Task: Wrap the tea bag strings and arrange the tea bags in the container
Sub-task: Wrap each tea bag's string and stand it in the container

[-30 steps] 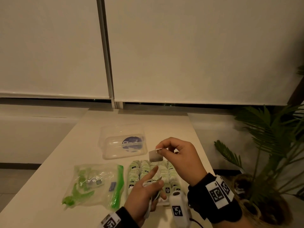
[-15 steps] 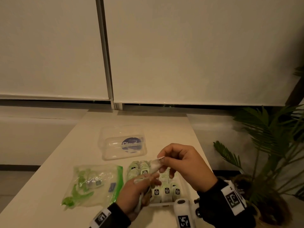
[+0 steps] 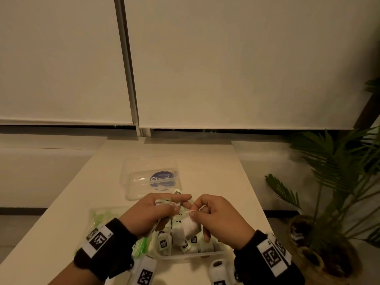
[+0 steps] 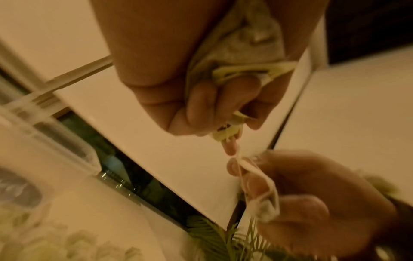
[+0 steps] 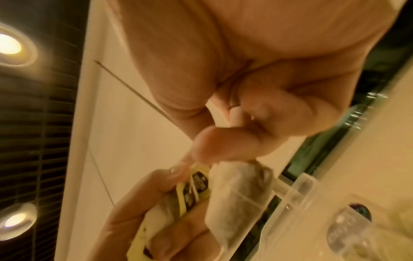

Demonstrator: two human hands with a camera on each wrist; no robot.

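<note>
My right hand (image 3: 194,208) pinches the top of a white tea bag (image 3: 190,225) between thumb and forefinger; the bag hangs just over the container. The right wrist view shows that tea bag (image 5: 241,190) under my thumb. My left hand (image 3: 178,202) is close beside it, its fingers curled round a yellow-green tag (image 4: 225,134) and a crumpled tea bag (image 4: 241,44) in the palm. A thin string (image 4: 240,169) runs from the tag to the bag in my right hand. Below both hands lies the clear container (image 3: 191,255), with several tagged tea bags (image 3: 163,242) in rows.
The clear lid (image 3: 152,177) with a blue label lies on the table behind the hands. A green-tinted plastic bag (image 3: 98,214) sits left of the container. A potted palm (image 3: 333,182) stands off the table's right edge. White blinds hang behind the table.
My right hand has come down with the tea bag from above the container. My left hand has risen to meet it, so both now sit close together over the tea bags.
</note>
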